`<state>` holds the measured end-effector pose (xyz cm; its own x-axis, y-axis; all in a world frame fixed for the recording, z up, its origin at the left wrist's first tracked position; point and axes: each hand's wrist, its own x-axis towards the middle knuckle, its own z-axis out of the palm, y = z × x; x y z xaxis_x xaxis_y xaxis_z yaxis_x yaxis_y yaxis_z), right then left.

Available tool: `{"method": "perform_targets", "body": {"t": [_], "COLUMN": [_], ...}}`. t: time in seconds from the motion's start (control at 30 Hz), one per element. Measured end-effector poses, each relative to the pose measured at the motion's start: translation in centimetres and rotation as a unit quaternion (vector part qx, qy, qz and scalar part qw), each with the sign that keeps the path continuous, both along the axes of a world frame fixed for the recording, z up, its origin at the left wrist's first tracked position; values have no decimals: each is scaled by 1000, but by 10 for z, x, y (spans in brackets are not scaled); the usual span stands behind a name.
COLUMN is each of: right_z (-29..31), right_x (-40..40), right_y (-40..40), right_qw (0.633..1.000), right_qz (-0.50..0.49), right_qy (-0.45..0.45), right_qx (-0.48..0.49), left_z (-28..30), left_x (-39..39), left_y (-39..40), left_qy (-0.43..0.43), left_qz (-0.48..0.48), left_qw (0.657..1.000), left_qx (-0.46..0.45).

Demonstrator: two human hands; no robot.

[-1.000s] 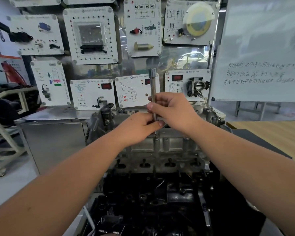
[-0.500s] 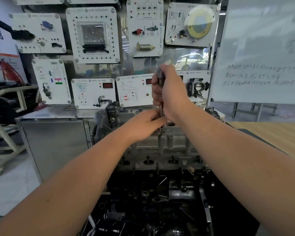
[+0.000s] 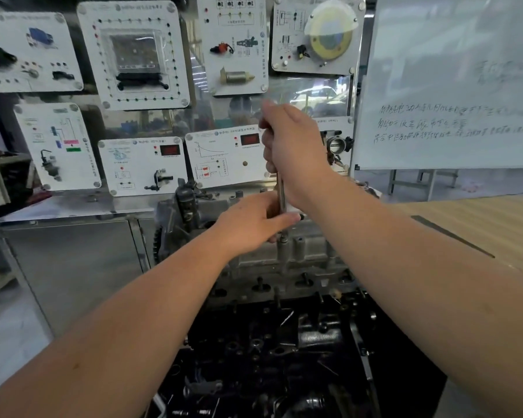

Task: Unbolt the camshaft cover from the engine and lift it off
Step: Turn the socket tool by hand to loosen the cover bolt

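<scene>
Fingers [image 3: 271, 152] of the right hand [image 3: 296, 152] curl tightly round the upper part of an upright metal socket driver [image 3: 281, 191], its shaft dropping straight onto the camshaft cover [image 3: 308, 251]. The left hand [image 3: 251, 221] pinches the shaft lower down, thumb on the near side, just above the cover. The grey cover sits on top of the engine [image 3: 284, 342], at its far edge, below the white training panels [image 3: 139, 164]. A whiteboard [image 3: 450, 86] with handwriting stands at the right.
</scene>
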<state>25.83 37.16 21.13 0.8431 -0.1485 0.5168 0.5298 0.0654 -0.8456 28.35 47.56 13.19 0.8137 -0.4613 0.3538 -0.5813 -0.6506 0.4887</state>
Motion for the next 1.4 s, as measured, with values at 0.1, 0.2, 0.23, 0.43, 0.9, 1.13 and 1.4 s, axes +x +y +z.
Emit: {"method": "perform_targets", "body": {"t": [0.1, 0.2, 0.23, 0.43, 0.9, 1.13, 1.4], "right_z": [1, 4, 5, -2, -3, -12, -16], "right_x": [1, 2, 3, 2, 1, 6, 9], "right_y": [3, -2, -5, -9, -1, -11, -19], "right_qw": [999, 990, 986, 987, 995, 994, 992], "right_qz": [39, 134, 155, 141, 83, 108, 115], "right_qy": [17, 51, 55, 67, 52, -16, -25], "right_qx": [0, -10, -14, -35, 26, 26, 53], "left_z": [0, 0, 0, -4, -5, -8, -8], "left_x": [3, 4, 3, -3, -7, -2, -4], "left_y": [3, 8, 8, 6, 0, 2, -2], "left_qy": [36, 95, 96, 76, 47, 18, -20], "left_qz": [-13, -56, -60, -32, 27, 29, 77], "left_qw": [999, 993, 992, 995, 998, 999, 997], "left_qx": [-2, -52, -52, -57, -36, -30, 23]}}
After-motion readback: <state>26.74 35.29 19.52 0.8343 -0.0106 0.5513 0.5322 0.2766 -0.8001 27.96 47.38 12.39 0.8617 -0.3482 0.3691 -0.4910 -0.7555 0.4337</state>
